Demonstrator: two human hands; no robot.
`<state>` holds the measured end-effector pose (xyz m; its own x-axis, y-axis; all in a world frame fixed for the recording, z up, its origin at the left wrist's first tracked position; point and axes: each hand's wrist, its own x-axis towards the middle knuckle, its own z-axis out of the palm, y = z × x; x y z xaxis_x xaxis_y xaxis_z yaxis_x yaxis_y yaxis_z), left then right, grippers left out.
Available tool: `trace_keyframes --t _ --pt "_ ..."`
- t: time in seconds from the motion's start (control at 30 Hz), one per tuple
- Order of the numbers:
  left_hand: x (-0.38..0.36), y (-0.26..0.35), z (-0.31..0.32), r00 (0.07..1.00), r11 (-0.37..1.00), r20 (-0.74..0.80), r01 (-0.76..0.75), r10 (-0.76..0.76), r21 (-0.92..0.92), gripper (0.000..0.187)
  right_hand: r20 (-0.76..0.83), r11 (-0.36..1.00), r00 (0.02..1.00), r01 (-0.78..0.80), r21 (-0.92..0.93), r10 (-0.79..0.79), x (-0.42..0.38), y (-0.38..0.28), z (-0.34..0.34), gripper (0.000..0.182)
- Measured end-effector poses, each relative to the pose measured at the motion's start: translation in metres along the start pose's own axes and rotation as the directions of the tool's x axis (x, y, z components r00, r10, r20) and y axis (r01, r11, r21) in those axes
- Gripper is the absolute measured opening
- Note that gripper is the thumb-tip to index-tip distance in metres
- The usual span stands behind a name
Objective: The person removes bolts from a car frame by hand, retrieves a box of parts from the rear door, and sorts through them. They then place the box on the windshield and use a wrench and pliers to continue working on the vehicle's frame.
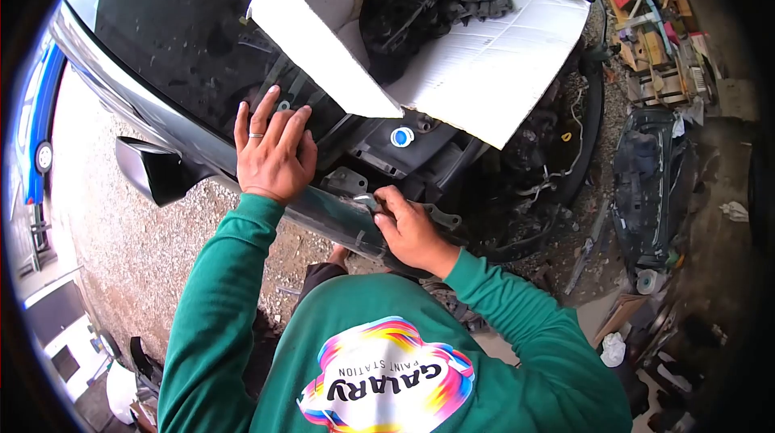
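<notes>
My left hand [274,150] lies at the lower corner of the dark windshield [186,37], fingers stretched out and slightly spread, a ring on one finger. Close to its fingertips is a small round metal fitting [283,105]. My right hand [413,233] is closed at the top edge of the grey fender [335,219], thumb and index finger together. By those fingertips shows a small pale, flat edge [367,200]; I cannot tell whether it is a loose piece in the pinch. Metal hinge brackets [345,182] sit right beside this hand.
An open white cardboard box [484,70] with black plastic parts [404,9] rests over the engine bay. A blue-capped reservoir [401,137] is below it. The side mirror [149,171] juts out at left. Loose wires [549,183], a black car part [646,183] and scrap lie to the right.
</notes>
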<state>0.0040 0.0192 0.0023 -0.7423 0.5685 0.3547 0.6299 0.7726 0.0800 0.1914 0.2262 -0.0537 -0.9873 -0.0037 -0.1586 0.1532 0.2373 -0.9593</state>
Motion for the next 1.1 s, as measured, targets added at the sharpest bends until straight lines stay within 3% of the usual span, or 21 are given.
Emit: trace_keyframes --t 0.07,0.13,0.2,0.27,0.33,0.43,0.53,0.6,0.67,0.77,0.87,1.1 --pt "0.000 0.000 0.000 1.000 1.000 0.000 0.000 0.000 0.001 0.040 -0.008 1.000 1.000 -0.012 0.008 0.013 0.005 0.001 -0.002 0.033" --pt "0.000 0.000 0.000 1.000 1.000 -0.005 -0.002 0.002 0.001 0.040 0.080 0.998 0.996 0.049 -0.031 -0.047 0.015 -0.003 -0.012 0.028" --pt "0.000 0.001 0.000 1.000 1.000 -0.004 0.002 -0.002 0.003 0.040 0.108 0.999 0.994 -0.004 -0.039 0.008 0.024 -0.014 -0.029 0.026" --pt "0.000 0.001 0.001 1.000 1.000 -0.007 0.000 0.000 0.001 0.040 0.184 0.983 0.983 0.011 -0.186 0.024 0.035 -0.017 -0.042 0.027" --pt "0.000 0.000 0.000 1.000 1.000 -0.009 -0.002 0.002 0.003 0.040 0.208 0.988 0.975 -0.048 -0.148 0.079 0.042 -0.021 -0.046 0.028" --pt "0.000 0.001 0.000 1.000 1.000 0.005 0.002 -0.002 0.003 0.041 0.300 0.986 0.942 -0.116 -0.122 0.148 0.052 -0.026 -0.052 0.029" --pt "0.001 0.001 -0.001 1.000 1.000 0.013 0.001 -0.001 0.010 0.041 0.371 0.974 0.908 -0.137 -0.182 0.197 0.064 -0.034 -0.063 0.030" --pt "0.001 0.000 0.000 1.000 1.000 0.003 -0.004 0.004 0.006 0.041 0.500 0.950 0.835 -0.080 -0.302 0.230 0.071 -0.050 -0.076 0.031" --pt "-0.001 0.001 0.000 1.000 1.000 0.012 -0.002 0.002 0.014 0.041 0.457 0.935 0.871 -0.009 -0.354 0.182 0.061 -0.053 -0.073 0.028" --pt "0.002 0.002 0.001 1.000 1.000 0.009 -0.004 0.003 0.008 0.041 0.253 0.939 0.967 0.077 -0.334 0.010 0.030 -0.025 -0.047 0.029" --pt "0.000 0.001 -0.001 0.999 1.000 0.032 0.010 -0.010 0.002 0.042 0.009 0.987 0.995 0.102 -0.122 -0.102 0.010 0.001 -0.013 0.025" --pt "0.002 0.001 0.000 1.000 1.000 0.021 -0.001 0.001 0.017 0.042 -0.001 0.995 1.000 0.015 0.098 -0.015 0.020 0.002 -0.010 0.020"
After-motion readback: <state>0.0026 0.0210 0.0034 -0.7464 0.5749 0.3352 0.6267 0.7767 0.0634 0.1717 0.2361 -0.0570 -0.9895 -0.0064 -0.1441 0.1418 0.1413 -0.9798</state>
